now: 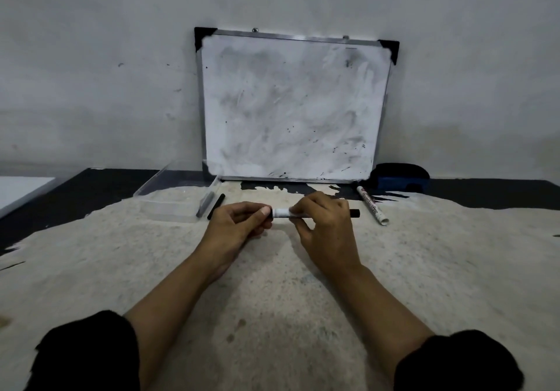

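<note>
Both hands hold one white marker [282,212] level above the worn table top. My left hand [239,224] grips its left end, which is hidden in the curled fingers. My right hand [325,224] pinches the barrel further right, and the marker's black end [355,213] sticks out past the right fingers. A smudged whiteboard [291,105] with a metal frame leans upright against the wall behind the hands.
A second white marker [372,205] lies to the right on the table. A black pen [216,206] and a grey pen [205,204] lie left, beside a clear plastic tray [169,192]. A dark blue eraser [400,177] sits by the board's lower right corner.
</note>
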